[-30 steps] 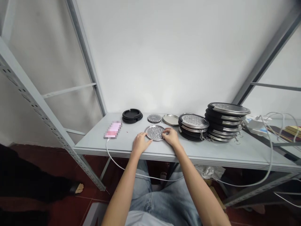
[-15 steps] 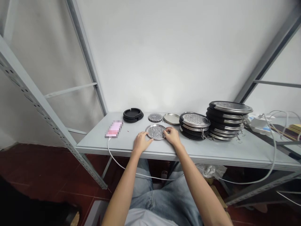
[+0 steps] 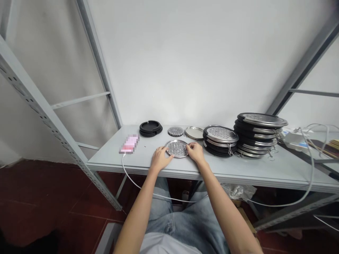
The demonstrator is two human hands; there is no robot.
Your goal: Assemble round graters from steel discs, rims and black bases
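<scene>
Reference landmark: the short stack (image 3: 222,134) of black-edged metal discs on the table (image 3: 143,155). Left hand (image 3: 160,159): well left of the short stack, thumb and fingers spread apart at the rim of the patterned metal disc (image 3: 177,149). The step in hand appears to be steadying this disc by its edge. Recommended practice: light, even contact here, palm clear of the centre. The disc lies flat, left of the short stack and a little nearer the front. Right hand (image 3: 196,152): between disc and short stack, fingers curled at the right rim; whether they pinch it cannot be told. Recommended practice: match the left hand's pressure so the disc neither slides nor tips, and keep the knuckles off the short stack. The two hands stand apart, with the disc between them.

Condition of the disc, left to right: bright metal rim, partly hidden by the left fingertips; centre covered with a regular pattern, whether holes or raised points being too small to tell; right rim partly covered by the fingers. Round and silvery, no damage visible at this size. Left of the short stack and farther back lie a smaller patterned disc (image 3: 175,131) and a plain disc (image 3: 194,133)
</scene>
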